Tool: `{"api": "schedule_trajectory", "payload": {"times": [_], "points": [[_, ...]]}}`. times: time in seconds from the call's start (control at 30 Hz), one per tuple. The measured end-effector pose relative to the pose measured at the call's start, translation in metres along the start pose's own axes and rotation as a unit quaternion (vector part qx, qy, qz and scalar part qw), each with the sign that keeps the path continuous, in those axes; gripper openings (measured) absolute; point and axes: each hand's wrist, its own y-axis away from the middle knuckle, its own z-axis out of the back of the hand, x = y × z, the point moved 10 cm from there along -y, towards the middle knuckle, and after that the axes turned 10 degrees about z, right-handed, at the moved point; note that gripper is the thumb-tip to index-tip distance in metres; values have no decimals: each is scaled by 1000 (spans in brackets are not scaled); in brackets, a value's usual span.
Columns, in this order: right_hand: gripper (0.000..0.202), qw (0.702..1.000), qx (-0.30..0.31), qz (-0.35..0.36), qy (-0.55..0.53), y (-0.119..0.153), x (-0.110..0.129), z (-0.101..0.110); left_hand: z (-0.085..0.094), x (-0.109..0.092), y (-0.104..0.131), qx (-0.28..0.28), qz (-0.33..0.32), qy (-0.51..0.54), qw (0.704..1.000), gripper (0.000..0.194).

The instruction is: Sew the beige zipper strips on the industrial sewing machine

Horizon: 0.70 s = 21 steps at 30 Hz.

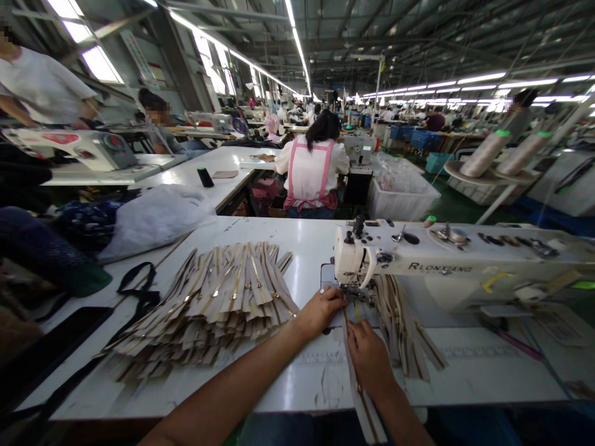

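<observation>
A beige zipper [365, 406] with a gold-coloured tooth line runs from the needle area of the sewing machine [395, 254] down over the table's front edge. Close to the presser foot, the fingers of my left hand [324, 310] are closed on the zipper's upper end. Lower down, my right hand [369, 353] pinches the same strip along its side. Left of my hands lies a large fanned pile of beige zippers [223, 303], several with metal sliders showing. More zippers [400, 328] hang together in a bunch right of the needle, under the machine arm.
A white plastic bag [158, 217], black straps [139, 288] and a dark flat object [60, 347] lie at the left. Thread cones [486, 152] stand on a rack at the right. A person in a pink apron [313, 167] sits ahead, beside a white bin [400, 192].
</observation>
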Motion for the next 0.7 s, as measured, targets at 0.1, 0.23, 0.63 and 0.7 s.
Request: {"api": "schedule_trajectory", "payload": {"times": [0.1, 0.23, 0.63, 0.7], "points": [[29, 1000, 7, 2, 12, -3, 2, -1, 0, -2, 3, 4, -7, -16, 1000, 29], [31, 999, 26, -13, 13, -14, 0, -2, 1, -3, 7, 3, -8, -31, 999, 26], [32, 998, 45, -44, 5, -49, -11, -6, 7, 0, 7, -25, 8, -31, 999, 25], [32, 998, 41, -45, 2, -51, -12, -7, 8, 1, 7, -25, 13, -32, 999, 25]]}}
